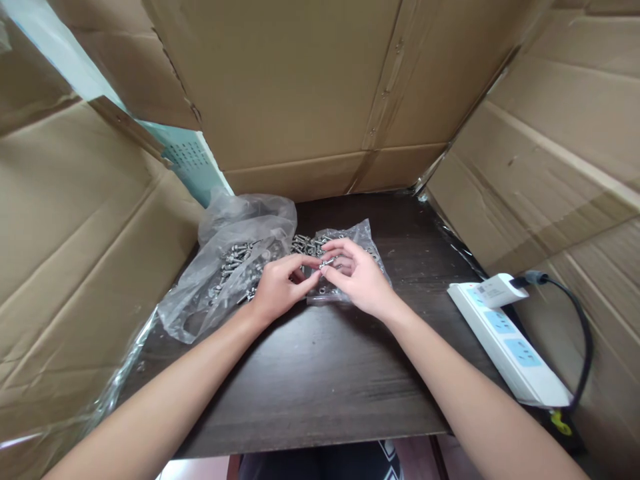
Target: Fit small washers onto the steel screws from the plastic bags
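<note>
Between my two hands is a small silvery bolt, pinched at the fingertips just above the table. My left hand closes thumb and forefinger on its left end. From the other side, my right hand grips it with thumb and fingertips; whether a nut or washer sits on it is too small to tell. Behind the hands lies a pile of metal bolts. A clear plastic bag with small metal parts lies partly under my right hand. Left of my left hand, a larger clear bag holds many bolts.
A white power strip with a plugged-in white adapter and black cable lies at the right. Cardboard walls enclose the dark table on three sides. A light-green printed sheet shows at the back left.
</note>
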### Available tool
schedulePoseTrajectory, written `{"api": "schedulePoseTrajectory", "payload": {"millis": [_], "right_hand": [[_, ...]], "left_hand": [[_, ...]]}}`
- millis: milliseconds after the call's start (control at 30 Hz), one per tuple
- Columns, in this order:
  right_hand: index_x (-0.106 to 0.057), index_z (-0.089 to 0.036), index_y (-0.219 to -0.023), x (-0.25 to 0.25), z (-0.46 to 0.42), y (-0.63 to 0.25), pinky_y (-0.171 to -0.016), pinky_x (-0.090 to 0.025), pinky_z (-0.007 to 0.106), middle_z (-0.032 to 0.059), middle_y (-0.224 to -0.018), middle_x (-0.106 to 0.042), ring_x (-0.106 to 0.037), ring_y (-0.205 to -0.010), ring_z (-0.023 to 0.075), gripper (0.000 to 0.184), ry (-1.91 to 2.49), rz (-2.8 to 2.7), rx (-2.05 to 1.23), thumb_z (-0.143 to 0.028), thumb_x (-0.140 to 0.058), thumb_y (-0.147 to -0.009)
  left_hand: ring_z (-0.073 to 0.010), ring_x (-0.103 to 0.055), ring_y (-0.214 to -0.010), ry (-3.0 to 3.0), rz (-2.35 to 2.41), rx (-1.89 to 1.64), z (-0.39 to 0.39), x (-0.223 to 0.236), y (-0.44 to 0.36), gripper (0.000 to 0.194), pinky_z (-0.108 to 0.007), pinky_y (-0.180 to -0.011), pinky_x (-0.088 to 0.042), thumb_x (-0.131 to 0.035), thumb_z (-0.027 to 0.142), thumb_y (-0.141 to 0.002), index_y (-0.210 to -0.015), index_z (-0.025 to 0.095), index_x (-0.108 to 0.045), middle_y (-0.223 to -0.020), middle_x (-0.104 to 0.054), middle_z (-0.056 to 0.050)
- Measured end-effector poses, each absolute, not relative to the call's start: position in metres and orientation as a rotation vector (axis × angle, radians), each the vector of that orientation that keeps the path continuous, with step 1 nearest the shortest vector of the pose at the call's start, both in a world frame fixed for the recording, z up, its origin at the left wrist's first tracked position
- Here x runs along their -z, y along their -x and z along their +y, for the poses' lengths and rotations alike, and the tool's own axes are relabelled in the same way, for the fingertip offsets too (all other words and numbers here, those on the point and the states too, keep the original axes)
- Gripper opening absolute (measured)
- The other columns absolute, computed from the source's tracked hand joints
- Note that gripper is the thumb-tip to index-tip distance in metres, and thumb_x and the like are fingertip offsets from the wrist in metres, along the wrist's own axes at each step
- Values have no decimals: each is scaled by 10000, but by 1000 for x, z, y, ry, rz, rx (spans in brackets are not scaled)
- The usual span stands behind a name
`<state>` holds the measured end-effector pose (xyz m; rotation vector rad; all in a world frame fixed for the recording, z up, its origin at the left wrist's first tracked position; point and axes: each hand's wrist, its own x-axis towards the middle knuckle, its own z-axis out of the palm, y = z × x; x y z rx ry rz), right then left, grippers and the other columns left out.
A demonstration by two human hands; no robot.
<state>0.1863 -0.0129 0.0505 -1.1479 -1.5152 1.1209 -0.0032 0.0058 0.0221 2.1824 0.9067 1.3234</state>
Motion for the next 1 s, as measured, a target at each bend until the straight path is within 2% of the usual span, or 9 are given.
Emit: {"api": "schedulePoseTrajectory", "payload": {"millis": [300, 400, 567, 633, 733, 867, 900, 933, 1000], "right_hand": [[-609, -217, -1133, -55, -14, -189, -772, -576, 299, 42, -1042, -660, -704, -904, 161, 340, 1161, -1617, -1060, -189, -690, -803], [-604, -221, -1146, -54, -14, -187, -748, -575, 289, 38, -1038, -657, -699, -864, 152, 354, 1164, -1613, -1044, -206, -699, -805], [-605, -216, -1107, -55, -18, -180, -711, -562, 303, 19, -879, -673, -681, -767, 155, 197, 1215, -1628, -955, -291, -601, -925], [-611, -215, -1126, -57, -20, -179, -717, -561, 308, 46, -951, -696, -686, -815, 169, 207, 1240, -1678, -892, -287, -580, -934], [-607, -214, -1182, -60, -22, -178, -687, -554, 288, 76, -1091, -691, -691, -890, 185, 309, 1233, -1711, -847, -251, -629, -876], [-624, -218, -1137, -61, -23, -180, -627, -498, 288, -7, -743, -641, -617, -646, 153, 211, 1298, -1741, -783, -288, -546, -954], [-628, -220, -1130, -61, -23, -180, -622, -488, 290, -14, -711, -628, -596, -619, 150, 205, 1319, -1756, -760, -303, -524, -974], [-629, -222, -1136, -61, -23, -180, -621, -486, 290, -5, -744, -645, -597, -629, 151, 209, 1326, -1770, -744, -309, -527, -975], [-619, -224, -1178, -61, -23, -180, -620, -499, 281, 38, -942, -695, -636, -714, 158, 261, 1300, -1780, -749, -293, -589, -928]], "left_hand": [[-84, -673, -589, -2154, 916, -1261, 4, -24, 2, 130, -174, -596, -577, -702, 196, -894, -1013, 158, -737, -927, -792, -27], [-88, -673, -596, -2150, 927, -1257, 3, -24, 1, 136, -179, -597, -578, -688, 198, -888, -1013, 161, -728, -928, -786, -27], [-87, -667, -612, -2156, 931, -1266, 3, -24, 2, 130, -174, -608, -566, -672, 188, -900, -1015, 164, -728, -919, -780, -23], [-87, -668, -617, -2164, 936, -1272, 3, -24, 2, 136, -174, -611, -562, -669, 190, -913, -1031, 166, -734, -934, -783, -25], [-83, -665, -620, -2183, 934, -1292, 3, -24, 3, 148, -172, -615, -558, -674, 187, -923, -1054, 166, -738, -962, -787, -30], [-85, -661, -622, -2203, 926, -1286, 2, -24, 3, 135, -171, -607, -552, -662, 174, -933, -1043, 174, -741, -933, -782, -22], [-86, -662, -622, -2201, 929, -1285, 2, -24, 3, 132, -173, -608, -554, -663, 176, -934, -1041, 176, -741, -930, -781, -21], [-86, -662, -621, -2198, 932, -1290, 2, -24, 3, 129, -174, -609, -555, -669, 181, -933, -1039, 176, -741, -931, -780, -22], [-87, -662, -619, -2196, 932, -1306, 2, -24, 3, 126, -176, -611, -558, -689, 198, -926, -1038, 173, -740, -930, -779, -25]]}}
